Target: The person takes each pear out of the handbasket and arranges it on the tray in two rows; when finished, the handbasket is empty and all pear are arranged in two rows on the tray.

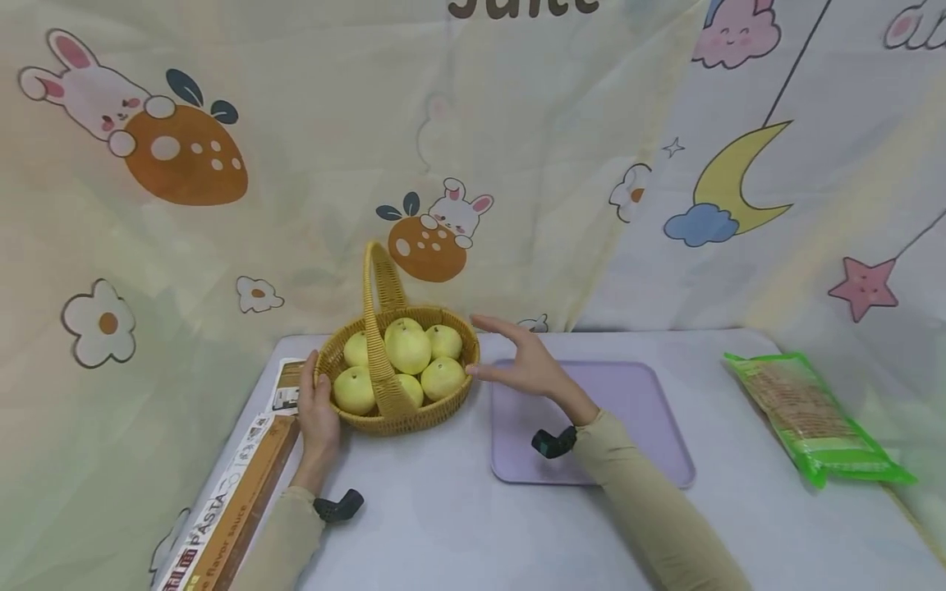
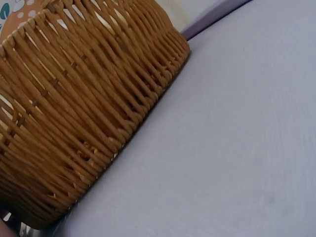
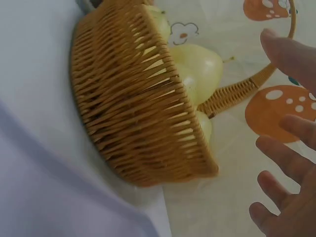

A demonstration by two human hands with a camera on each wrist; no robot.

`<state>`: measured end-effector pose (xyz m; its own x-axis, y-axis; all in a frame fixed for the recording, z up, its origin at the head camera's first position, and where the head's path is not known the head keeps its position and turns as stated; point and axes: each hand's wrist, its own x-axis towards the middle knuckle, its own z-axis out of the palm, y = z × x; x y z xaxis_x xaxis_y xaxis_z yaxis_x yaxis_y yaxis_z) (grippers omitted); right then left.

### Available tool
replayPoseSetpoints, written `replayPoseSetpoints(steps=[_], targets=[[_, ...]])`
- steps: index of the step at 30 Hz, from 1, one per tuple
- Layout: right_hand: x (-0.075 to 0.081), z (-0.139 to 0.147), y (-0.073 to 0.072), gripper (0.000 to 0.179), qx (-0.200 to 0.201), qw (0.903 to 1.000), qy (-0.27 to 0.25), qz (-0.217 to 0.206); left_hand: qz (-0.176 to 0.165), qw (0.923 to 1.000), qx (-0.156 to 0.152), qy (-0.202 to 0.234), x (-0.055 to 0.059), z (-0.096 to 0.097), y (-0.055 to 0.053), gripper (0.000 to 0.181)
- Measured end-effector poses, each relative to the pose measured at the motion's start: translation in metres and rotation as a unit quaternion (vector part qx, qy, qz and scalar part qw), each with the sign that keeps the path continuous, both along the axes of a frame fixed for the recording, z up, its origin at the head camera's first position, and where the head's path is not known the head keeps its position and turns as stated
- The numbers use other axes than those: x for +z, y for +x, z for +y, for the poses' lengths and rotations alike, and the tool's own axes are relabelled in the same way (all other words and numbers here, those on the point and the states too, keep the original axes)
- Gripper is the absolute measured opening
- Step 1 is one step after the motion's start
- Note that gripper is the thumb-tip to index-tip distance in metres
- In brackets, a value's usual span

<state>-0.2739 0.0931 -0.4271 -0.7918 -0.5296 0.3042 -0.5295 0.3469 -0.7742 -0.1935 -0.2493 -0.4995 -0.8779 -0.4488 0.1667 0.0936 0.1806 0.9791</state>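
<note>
A woven yellow-brown basket (image 1: pixel 436 413) with a tall arched handle (image 1: pixel 373 328) stands at the back of the table, holding several pale yellow-green pears (image 1: pixel 407 346). My left hand (image 1: pixel 318 419) lies along the basket's left side, its fingers extended up to the rim. At the opposite side, my right hand (image 1: pixel 528 361) is spread, thumb and fingers apart and pointing at the right rim. The right wrist view shows a gap between those fingers (image 3: pixel 281 155) and the basket wall (image 3: pixel 133 98). Only the basket's woven side (image 2: pixel 89 89) fills the left wrist view, with the left hand mostly hidden there.
A light purple tray (image 1: pixel 591 472) lies right of the basket, partly under my right forearm. Along the left edge runs a long pasta box (image 1: pixel 236 501). A green-edged packet (image 1: pixel 816 414) lies at the far right. Printed cloth (image 1: pixel 318 164) hangs behind the table.
</note>
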Motion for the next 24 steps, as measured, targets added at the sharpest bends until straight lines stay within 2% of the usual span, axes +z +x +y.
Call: replayPoseSetpoints(steps=[2,3,9,17,24], targets=[[0.002,-0.014,-0.011,0.082,0.01,0.9998,0.008,-0.012,0.002,0.9999,0.001,-0.01,-0.002,-0.002,-0.001,0.056],[0.002,-0.021,-0.017,0.083,0.013,0.9997,0.016,-0.015,0.003,0.9999,0.001,-0.015,-0.008,-0.005,-0.003,0.056],[-0.001,-0.055,-0.042,0.091,0.045,0.9984,0.036,-0.004,0.006,0.9999,0.007,-0.011,-0.012,-0.008,-0.002,0.055],[0.002,-0.088,-0.055,0.095,0.064,0.9958,0.057,0.032,0.026,0.9995,0.007,-0.014,-0.013,-0.005,0.0,0.054],[-0.005,-0.111,-0.062,0.087,0.085,0.9901,0.096,0.057,0.026,0.9994,0.009,-0.022,-0.013,-0.005,-0.004,0.053]])
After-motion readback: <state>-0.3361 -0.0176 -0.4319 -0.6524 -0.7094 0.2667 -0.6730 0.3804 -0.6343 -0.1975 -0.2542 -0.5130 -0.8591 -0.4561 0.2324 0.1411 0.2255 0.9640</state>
